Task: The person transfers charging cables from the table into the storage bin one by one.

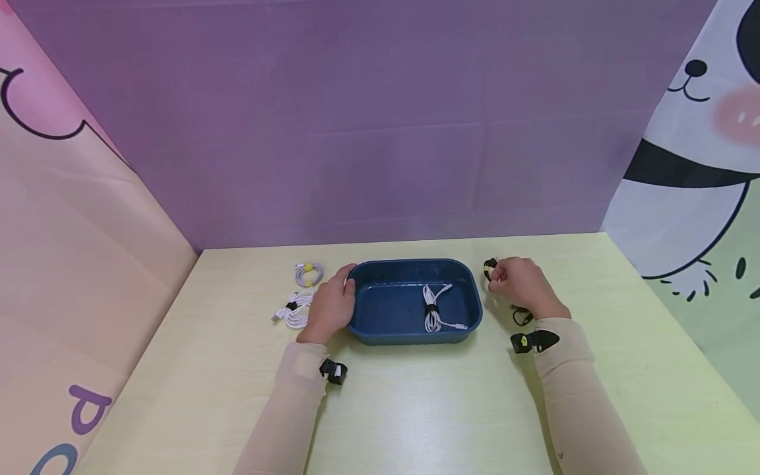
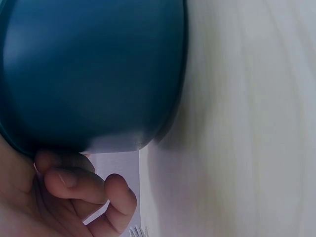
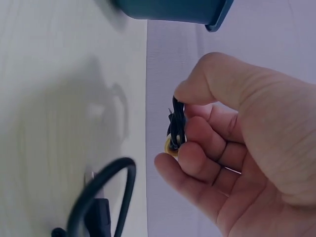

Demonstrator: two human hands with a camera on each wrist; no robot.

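A dark blue plastic bin [image 1: 386, 338] stands on the table, with a bundled white cable [image 1: 432, 310] lying in its right half. My left hand [image 1: 334, 305] grips the bin's left end, thumb at the rim and fingers curled against the outside wall. To the right of the bin, my right hand [image 1: 522, 285] pinches a coiled black cable [image 3: 177, 121] with a yellow tie between thumb and fingers. In the right wrist view it hangs above the tabletop. Another black cable [image 1: 522, 316] lies on the table beneath my right wrist, partly hidden by it.
Left of my left hand lie a white cable [image 1: 292, 310] with a black tie and a grey cable [image 1: 309, 274] with yellow ties. A purple backdrop [image 1: 380, 132] rises behind the table [image 1: 415, 409], and printed cloths hang on both sides.
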